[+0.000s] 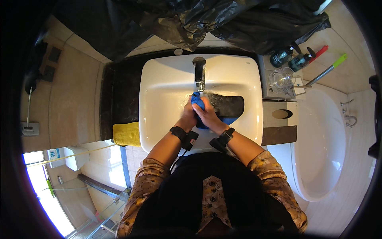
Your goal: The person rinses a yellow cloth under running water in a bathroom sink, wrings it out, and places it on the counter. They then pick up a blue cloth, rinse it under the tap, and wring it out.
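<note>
Under the faucet (199, 73), a bunched blue cloth (198, 100) is squeezed between my two hands. My left hand (187, 115) grips it from the left, and my right hand (207, 113) wraps it from the right, thumb on top. Water runs from the spout onto the cloth and my right fingers. Just right of my hands, a flat dark item (229, 105) with a blue lower edge lies wet in the white washbasin (161, 119). More dark blue material shows below my hands; whether it joins the cloth I cannot tell.
A yellow towel (126, 133) hangs over the black counter (126, 89) left of the basin. At right stand two pump bottles (280, 56), a clear glass bowl (282, 79) and a green-handled tool (326, 70). Black plastic sheeting (191, 24) hangs behind; a bathtub (320, 149) lies far right.
</note>
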`<state>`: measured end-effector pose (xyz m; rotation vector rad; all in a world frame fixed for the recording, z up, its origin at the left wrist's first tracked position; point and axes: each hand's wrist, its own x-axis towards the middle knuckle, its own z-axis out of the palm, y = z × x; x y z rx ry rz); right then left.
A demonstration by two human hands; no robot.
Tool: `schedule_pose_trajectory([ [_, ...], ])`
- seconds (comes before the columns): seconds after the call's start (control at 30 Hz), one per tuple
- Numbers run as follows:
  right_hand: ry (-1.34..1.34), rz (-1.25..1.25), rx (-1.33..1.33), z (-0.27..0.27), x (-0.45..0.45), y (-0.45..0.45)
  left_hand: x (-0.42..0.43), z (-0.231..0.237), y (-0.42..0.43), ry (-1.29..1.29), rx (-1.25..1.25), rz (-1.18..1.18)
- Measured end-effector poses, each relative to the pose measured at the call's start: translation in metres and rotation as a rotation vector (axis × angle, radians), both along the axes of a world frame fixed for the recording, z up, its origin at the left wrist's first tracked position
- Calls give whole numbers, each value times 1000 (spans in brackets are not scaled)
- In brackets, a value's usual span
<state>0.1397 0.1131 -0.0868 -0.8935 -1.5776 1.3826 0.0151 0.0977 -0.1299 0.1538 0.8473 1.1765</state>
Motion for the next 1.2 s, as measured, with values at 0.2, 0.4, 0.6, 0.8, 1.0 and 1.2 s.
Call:
schedule_pose_trajectory([
  [0.2, 31, -135, -273, -19, 4, 30, 17, 16, -5, 139, 30, 29],
  [0.4, 28, 38, 7, -16, -13, 1, -4, 12, -6, -66, -134, 94],
  [0.6, -233, -150, -227, -43, 0, 37, 2, 35, 1, 110, -159, -2],
  [0.8, -188, -127, -61, -46, 13, 33, -6, 45, 0, 129, -115, 75],
  [1.0, -67, -171, 331, -22, -18, -2, -6, 12, 2, -246, -104, 3],
  [1.2, -326, -410, 99, -28, -10, 40, 1, 0, -8, -102, -109, 54],
])
